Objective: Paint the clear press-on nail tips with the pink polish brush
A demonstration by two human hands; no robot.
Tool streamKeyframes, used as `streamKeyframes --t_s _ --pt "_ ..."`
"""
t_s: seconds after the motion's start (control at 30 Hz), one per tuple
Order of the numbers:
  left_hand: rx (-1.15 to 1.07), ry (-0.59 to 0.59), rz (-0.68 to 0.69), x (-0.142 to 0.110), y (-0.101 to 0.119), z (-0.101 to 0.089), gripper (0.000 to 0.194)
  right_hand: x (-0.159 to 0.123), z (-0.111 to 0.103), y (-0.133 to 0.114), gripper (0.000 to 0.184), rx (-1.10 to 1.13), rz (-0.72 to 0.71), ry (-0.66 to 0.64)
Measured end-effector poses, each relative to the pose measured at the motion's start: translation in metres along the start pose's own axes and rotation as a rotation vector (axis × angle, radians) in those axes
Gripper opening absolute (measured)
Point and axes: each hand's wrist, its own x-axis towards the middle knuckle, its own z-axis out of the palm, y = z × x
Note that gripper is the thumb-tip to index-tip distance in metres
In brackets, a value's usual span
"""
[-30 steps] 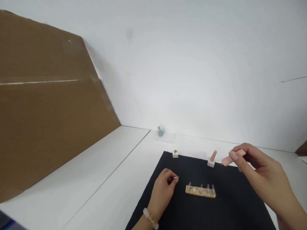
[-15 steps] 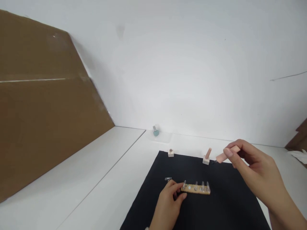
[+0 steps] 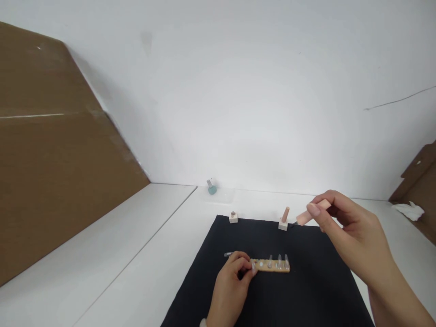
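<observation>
1. The tan strip point(image 3: 272, 266) lies at the lower centre of the frame, on the black cloth point(image 3: 306, 290); slim, clear, tapered tips point(image 3: 279, 262) rise from it, glossy against its flat, matt face; a small white dot point(image 3: 261, 264) shows bare near its left end, so one place there seems unfilled.
2. The left hand point(image 3: 231, 284), lower centre, has thumb and fingers drawn narrow at the strip's left end, around one clear tip point(image 3: 253, 266); whether they pinch that tip or the strip itself, I cannot tell.
3. A small clear piece point(image 3: 228, 254) sits off the strip, just beyond the left hand's knuckles; it is probably another tip, though it is too small to be sure.
4. The right hand point(image 3: 354, 231), right of the frame, holds a smooth pink handle point(image 3: 308, 215) between thumb and fingers, tilted, its dark, thin brush end point(image 3: 293, 224) pointing down and left, clear of the strip.
5. Along the cloth's far edge sit a squarish pale bottle with no cap point(image 3: 233, 217) and a similar bottle with a tall pink cap point(image 3: 284, 219); farther back, at the middle of the frame, is a rounded teal bottle point(image 3: 211, 188), grey-capped; brown cardboard point(image 3: 61, 159) slants at left, broad and flat.
</observation>
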Motion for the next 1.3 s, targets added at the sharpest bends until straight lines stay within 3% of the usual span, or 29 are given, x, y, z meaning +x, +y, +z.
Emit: streamKeyframes --t_s 0.2,0.4,0.5,0.6,0.7,0.8,0.93,1.03,1.17,1.3 --pt "0.127 -0.026 -0.023 -0.021 -0.021 -0.022 0.015 0.001 -0.003 -0.001 0.028 -0.049 -0.005 0.044" --pt "0.281 0.122 -0.054 -0.024 -0.054 -0.068 0.020 0.000 0.003 0.000 0.032 -0.069 -0.001 0.034" --pt "0.267 0.156 -0.070 -0.020 -0.056 -0.079 0.021 0.000 0.007 0.001 0.033 -0.080 0.020 0.018" --pt "0.222 0.113 -0.074 -0.023 -0.054 -0.087 0.020 -0.001 0.007 0.004 0.035 -0.110 0.011 0.023" --pt "0.125 0.072 -0.120 -0.026 -0.050 -0.098 0.033 0.001 0.001 0.009 0.037 -0.181 -0.024 0.050" --pt "0.040 0.019 -0.139 -0.013 -0.041 -0.109 0.040 0.004 -0.006 0.014 0.040 -0.241 -0.101 0.031" --pt "0.006 -0.089 -0.099 0.029 -0.029 -0.110 0.021 0.005 -0.008 0.014 0.042 -0.250 -0.085 0.051" --pt "0.012 -0.166 -0.099 0.054 -0.027 -0.102 0.023 0.004 -0.006 0.010 0.043 -0.233 -0.099 0.026" --pt "0.012 -0.256 -0.061 0.066 -0.027 -0.090 0.022 0.001 -0.001 0.006 0.041 -0.185 -0.028 0.059" --pt "-0.030 -0.258 -0.041 0.066 -0.024 -0.082 0.008 0.000 0.005 0.003 0.031 -0.125 0.003 0.047"
